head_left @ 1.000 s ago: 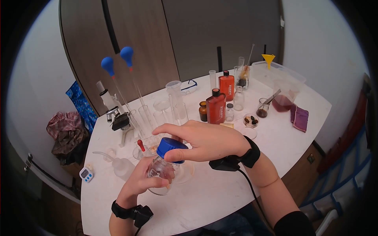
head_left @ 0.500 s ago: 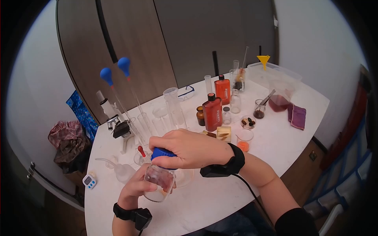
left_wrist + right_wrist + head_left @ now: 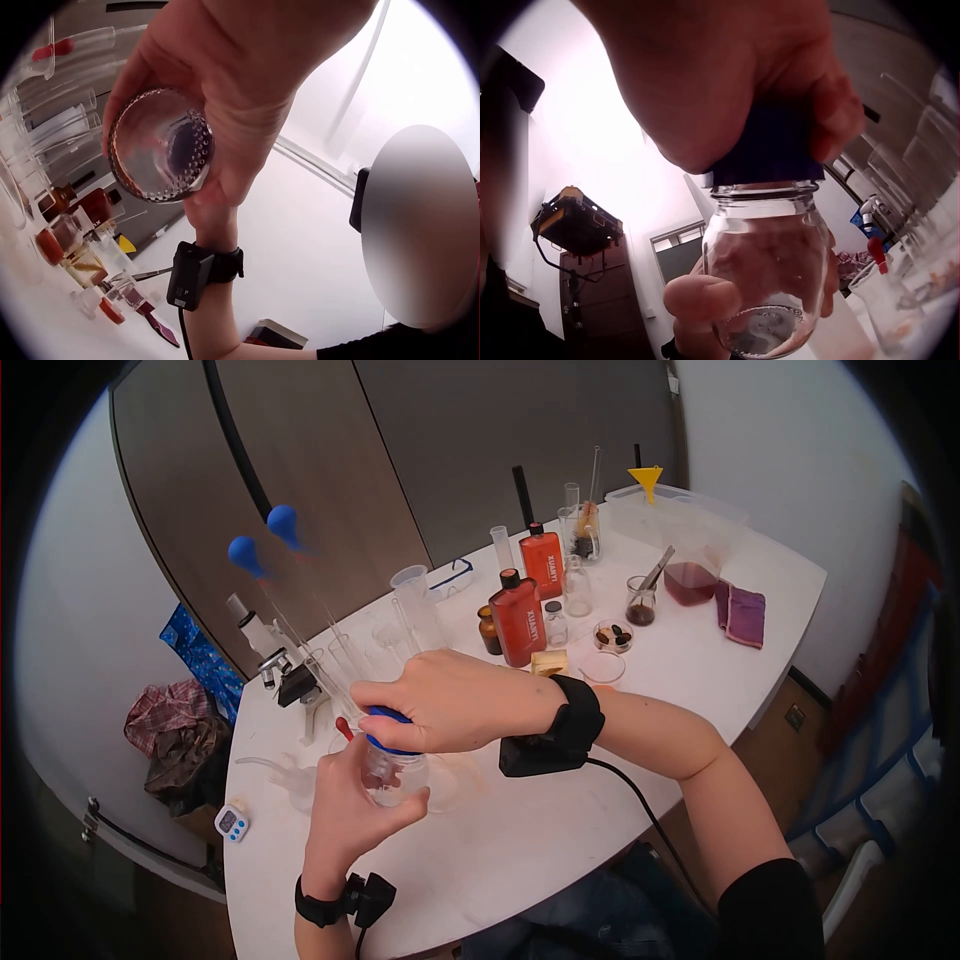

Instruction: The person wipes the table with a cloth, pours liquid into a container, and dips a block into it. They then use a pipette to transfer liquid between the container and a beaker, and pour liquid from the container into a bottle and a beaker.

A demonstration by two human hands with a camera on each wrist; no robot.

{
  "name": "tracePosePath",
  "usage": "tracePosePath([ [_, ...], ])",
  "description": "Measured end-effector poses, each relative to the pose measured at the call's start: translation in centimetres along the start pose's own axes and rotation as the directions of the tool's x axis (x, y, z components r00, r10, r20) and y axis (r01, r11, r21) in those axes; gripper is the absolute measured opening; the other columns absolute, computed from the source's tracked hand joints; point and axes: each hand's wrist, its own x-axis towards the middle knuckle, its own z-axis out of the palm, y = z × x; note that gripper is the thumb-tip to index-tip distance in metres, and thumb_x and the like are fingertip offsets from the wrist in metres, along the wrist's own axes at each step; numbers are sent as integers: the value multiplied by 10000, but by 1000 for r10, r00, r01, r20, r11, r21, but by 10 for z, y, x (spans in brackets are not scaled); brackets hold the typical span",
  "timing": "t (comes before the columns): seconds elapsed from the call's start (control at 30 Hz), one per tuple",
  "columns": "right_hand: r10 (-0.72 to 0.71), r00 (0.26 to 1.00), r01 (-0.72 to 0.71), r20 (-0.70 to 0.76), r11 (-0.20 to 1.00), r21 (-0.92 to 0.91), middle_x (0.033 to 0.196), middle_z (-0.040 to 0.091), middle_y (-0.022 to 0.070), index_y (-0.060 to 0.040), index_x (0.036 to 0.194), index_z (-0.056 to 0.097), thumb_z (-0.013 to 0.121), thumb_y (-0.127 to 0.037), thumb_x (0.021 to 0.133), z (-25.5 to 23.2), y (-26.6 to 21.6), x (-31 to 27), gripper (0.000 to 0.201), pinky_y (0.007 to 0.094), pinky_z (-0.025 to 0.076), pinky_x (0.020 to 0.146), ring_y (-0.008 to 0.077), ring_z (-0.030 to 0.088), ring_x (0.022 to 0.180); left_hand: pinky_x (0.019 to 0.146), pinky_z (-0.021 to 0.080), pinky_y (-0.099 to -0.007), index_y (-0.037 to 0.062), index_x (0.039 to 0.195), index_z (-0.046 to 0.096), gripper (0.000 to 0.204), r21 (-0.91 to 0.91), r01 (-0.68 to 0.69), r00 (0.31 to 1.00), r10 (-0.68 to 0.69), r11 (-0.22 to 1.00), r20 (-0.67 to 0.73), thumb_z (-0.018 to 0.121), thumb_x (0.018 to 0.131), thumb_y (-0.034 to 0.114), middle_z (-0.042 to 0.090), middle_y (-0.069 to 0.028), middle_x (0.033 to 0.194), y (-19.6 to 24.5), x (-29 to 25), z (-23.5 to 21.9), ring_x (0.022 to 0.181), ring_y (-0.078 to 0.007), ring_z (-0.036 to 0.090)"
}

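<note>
My left hand (image 3: 345, 810) grips a clear glass jar (image 3: 400, 778) above the table, its fingers round the far side and its thumb sticking out at the near side. My right hand (image 3: 460, 700) holds the blue screw cap (image 3: 769, 154) from above, thumb on one side and fingers on the other. In the right wrist view the cap sits over the jar's neck, with glass thread showing below its edge. The left wrist view looks at the jar's round, dotted base (image 3: 161, 146). No contents show through the glass.
Behind the hands stand glass cylinders (image 3: 415, 605) and two blue-bulbed pipettes (image 3: 244, 554). A microscope (image 3: 285, 665), wash bottle (image 3: 290, 785) and timer (image 3: 232, 822) are on the left. Red bottles (image 3: 518, 622), a petri dish (image 3: 612, 636) and a purple cloth (image 3: 742, 615) lie right.
The jar has come more upright, and both hands have shifted left in the head view. My left thumb has moved from the jar's front to sticking outward. The right hand stays on the cap.
</note>
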Motion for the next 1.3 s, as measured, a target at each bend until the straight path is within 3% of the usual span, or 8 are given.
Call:
tracePosePath([
  [0.17,71,996,-74,-46,996,-56,569,548,172,-72,894,515,403,-402,895,1,1,7,348,411,428,540,340,552,532,597,481,-297,-4,920,536,456,449,-42,923,206,893,-325,733,567,206,580,-102,634,1,1,16,616,-223,610],
  [0.3,189,982,-189,5,981,44,644,575,175,-23,944,533,452,-547,834,-6,3,7,542,378,452,570,317,574,564,588,498,-331,-24,980,513,548,599,-66,858,353,798,-375,753,555,226,621,-138,779,-7,5,20,665,-278,631],
  [0.43,233,972,-233,31,973,4,690,584,180,-21,930,537,478,-541,817,-21,-5,-9,535,361,458,563,310,584,614,683,502,-336,-22,1082,499,637,545,-105,887,326,832,-327,770,561,225,612,-152,912,2,0,20,806,-287,624],
  [0.57,233,922,-279,-308,953,-116,738,629,168,-28,937,582,496,-531,803,-78,8,-29,527,372,493,606,312,622,645,846,446,-372,1,1228,447,750,394,-254,890,373,883,-262,767,578,191,536,-179,1141,18,-9,5,1044,-300,540],
  [0.7,206,801,-513,-562,719,-468,686,615,167,-49,932,591,513,-549,794,-135,39,-84,524,351,488,613,311,607,600,922,402,-387,1,1255,416,760,421,-226,891,362,878,-276,764,592,137,496,-192,1188,10,-14,-16,1103,-322,489],
  [0.87,676,622,-690,-394,237,-683,765,631,191,-67,1005,611,502,-515,806,-137,35,-140,503,377,480,710,304,622,751,829,440,-361,-10,1044,548,421,379,-230,885,354,896,-301,694,654,58,582,-171,1030,9,-9,-20,947,-313,571],
  [1.07,812,537,-655,-229,230,-720,882,642,182,-69,1009,627,512,-481,805,-111,75,-176,474,399,469,785,328,578,938,721,455,-332,-22,943,577,279,331,-243,912,331,912,-242,664,693,68,603,-156,903,6,-6,-17,800,-282,583],
  [1.3,730,611,-639,-306,227,-734,902,623,176,-88,1028,609,510,-469,797,-105,123,-199,456,404,487,725,337,614,784,672,444,-313,-27,896,581,215,324,-217,901,316,921,-296,646,708,54,597,-150,826,0,-5,-19,736,-269,577],
])
